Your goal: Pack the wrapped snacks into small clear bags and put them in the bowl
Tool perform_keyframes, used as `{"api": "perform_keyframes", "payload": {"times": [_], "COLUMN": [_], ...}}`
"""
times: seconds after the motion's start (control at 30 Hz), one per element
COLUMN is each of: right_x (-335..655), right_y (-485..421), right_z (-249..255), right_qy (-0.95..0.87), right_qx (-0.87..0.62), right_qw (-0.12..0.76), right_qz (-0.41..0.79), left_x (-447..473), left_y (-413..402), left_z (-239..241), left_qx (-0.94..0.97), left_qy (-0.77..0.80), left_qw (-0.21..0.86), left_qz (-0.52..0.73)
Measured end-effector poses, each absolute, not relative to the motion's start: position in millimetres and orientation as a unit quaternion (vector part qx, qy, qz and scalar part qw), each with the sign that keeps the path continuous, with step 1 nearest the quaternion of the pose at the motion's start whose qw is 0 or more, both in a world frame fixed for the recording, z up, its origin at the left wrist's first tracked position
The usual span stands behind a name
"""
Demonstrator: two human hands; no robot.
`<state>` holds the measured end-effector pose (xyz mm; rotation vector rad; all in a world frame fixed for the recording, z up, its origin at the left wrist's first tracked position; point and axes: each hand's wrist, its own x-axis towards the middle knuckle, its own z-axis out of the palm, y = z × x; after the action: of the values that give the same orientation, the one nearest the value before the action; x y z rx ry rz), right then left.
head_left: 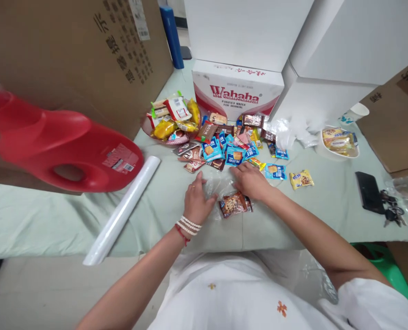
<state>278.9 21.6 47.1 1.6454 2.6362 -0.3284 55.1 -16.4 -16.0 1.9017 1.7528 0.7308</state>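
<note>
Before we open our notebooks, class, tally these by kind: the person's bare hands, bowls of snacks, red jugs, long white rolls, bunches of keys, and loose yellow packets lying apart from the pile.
Hands: 2 (left hand, right hand)
Bowls: 2 (pink bowl, white bowl)
Red jug: 1
White roll: 1
Bunch of keys: 1
Loose yellow packet: 1
Total: 8

Between the fingers (pixel 199 178) of the left hand (pixel 196 200) and the right hand (pixel 253 181), one clear bag (pixel 218 184) was seen. Nearer than the fingers, at least two brown packets (pixel 233 205) were counted. Left of them, one red jug (pixel 59 142) and one white roll (pixel 124 208) were found. Past them, many blue packets (pixel 236 156) were too heaped to be counted. To their right, one loose yellow packet (pixel 301 179), one phone (pixel 369 192) and one paper cup (pixel 356 111) were counted.
</note>
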Motion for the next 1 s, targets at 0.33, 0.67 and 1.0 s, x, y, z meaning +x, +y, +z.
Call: {"api": "perform_keyframes", "payload": {"times": [0.33, 0.67, 1.0], "right_x": [286.0, 270.1, 286.4], "right_y": [42.7, -42.6, -67.4], "right_z": [55.3, 81.9, 29.9], "right_qy": [0.858, 0.881, 0.827], "right_qx": [0.475, 0.396, 0.441], "right_qw": [-0.018, 0.050, -0.162], "right_qz": [-0.191, -0.254, -0.307], "left_x": [68.4, 66.1, 14.4], "left_y": [-16.4, -18.3, -28.7], "left_z": [-2.7, -10.4, -6.1], "left_qx": [0.694, 0.707, 0.719], "left_qy": [0.662, 0.613, 0.487], "left_qw": [0.239, 0.257, 0.383], "left_qz": [0.151, 0.241, 0.313]}}
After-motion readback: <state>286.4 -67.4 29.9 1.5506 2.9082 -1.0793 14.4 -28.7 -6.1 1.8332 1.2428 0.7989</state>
